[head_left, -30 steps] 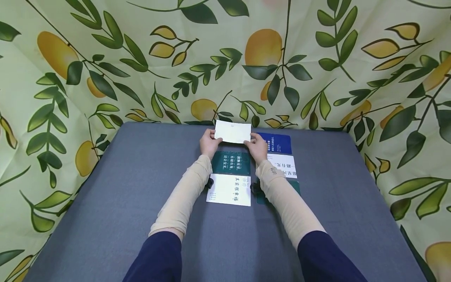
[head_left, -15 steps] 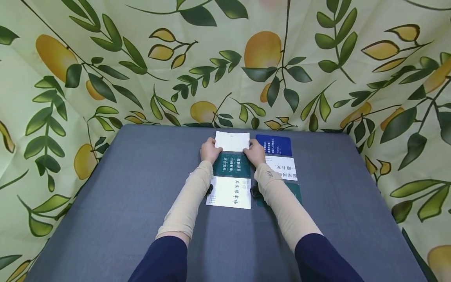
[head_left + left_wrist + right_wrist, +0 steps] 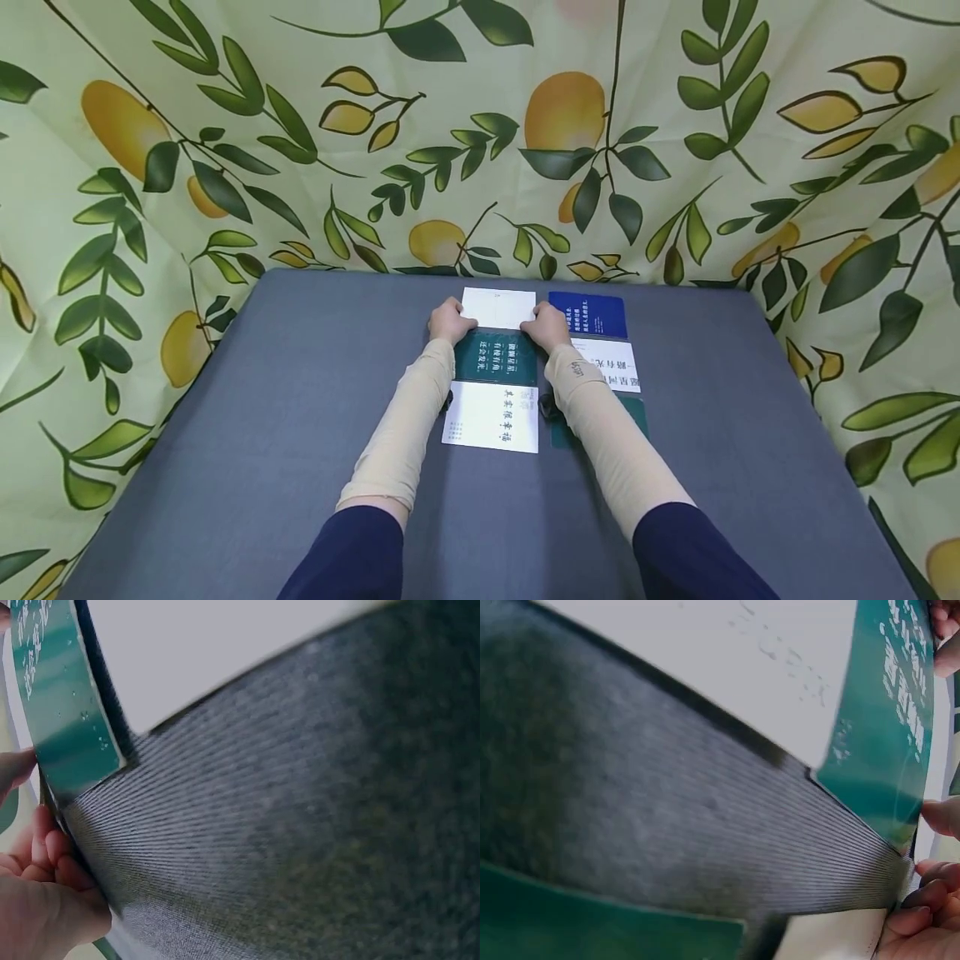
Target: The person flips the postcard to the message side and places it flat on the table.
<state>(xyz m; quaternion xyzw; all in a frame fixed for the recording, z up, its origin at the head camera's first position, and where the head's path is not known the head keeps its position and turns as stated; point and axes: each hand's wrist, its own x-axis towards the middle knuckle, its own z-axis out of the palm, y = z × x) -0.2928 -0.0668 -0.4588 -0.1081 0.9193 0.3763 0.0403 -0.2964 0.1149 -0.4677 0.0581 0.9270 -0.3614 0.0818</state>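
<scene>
At the far end of the left column of cards, a white card (image 3: 498, 308) lies against the upper edge of a green card (image 3: 495, 357) with white lettering. My left hand (image 3: 447, 321) pinches its left side between thumb and curled fingers. On the opposite side my right hand (image 3: 550, 325) pinches it the same way. The left wrist view shows the left thumb (image 3: 13, 774) above and the fingertips (image 3: 56, 851) folded low at the cloth. In the right wrist view, the right thumb (image 3: 939, 815) lies at the corner where the green and white cards meet.
Below the green card lies another white card (image 3: 491, 417) with dark characters. The right column has a blue card (image 3: 596, 315), a lettered white card (image 3: 615, 362) and a green card (image 3: 636, 410), partly behind the right forearm. Grey cloth covers the table (image 3: 315, 375); a leaf-patterned curtain (image 3: 480, 125) hangs behind.
Both hands have lowered the white card from above the table's far edge down to the green card's upper edge. Over the last half second the hands have barely moved.
</scene>
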